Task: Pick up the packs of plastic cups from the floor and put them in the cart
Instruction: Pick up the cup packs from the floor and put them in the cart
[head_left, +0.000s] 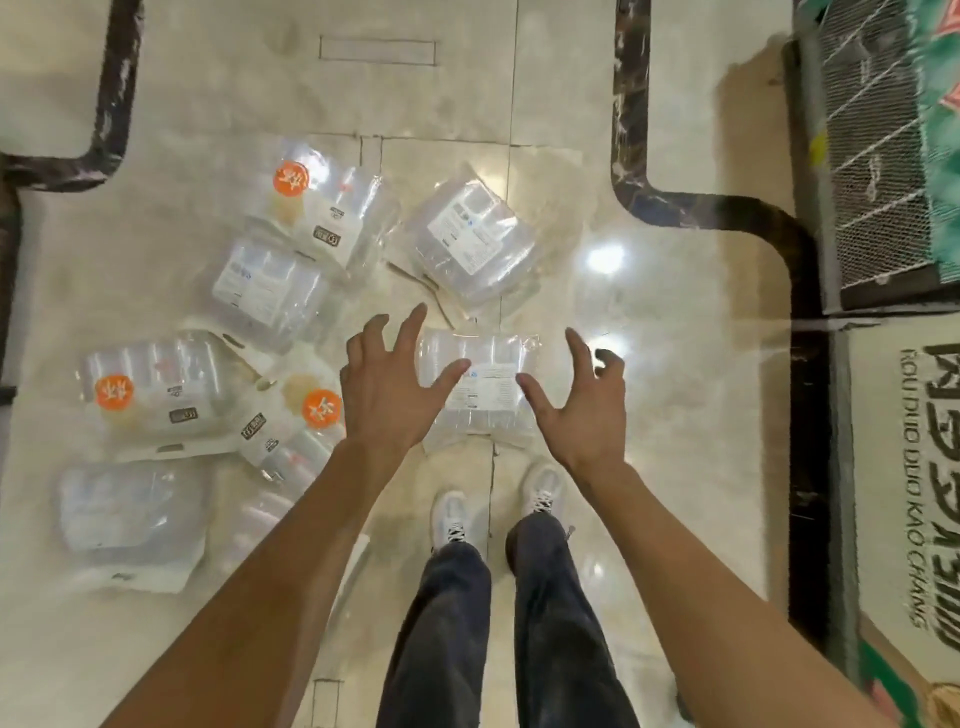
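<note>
Your left hand and right hand hang spread and empty on either side of a pack lying on the floor. More packs lie scattered to its left.

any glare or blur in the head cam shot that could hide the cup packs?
Head view: ceiling-light glare spots on the glossy floor right of the packs; the clear pack between both hands reflects light, edges faint; the lower-left pack is soft; wide-angle bend at the edges.
</note>
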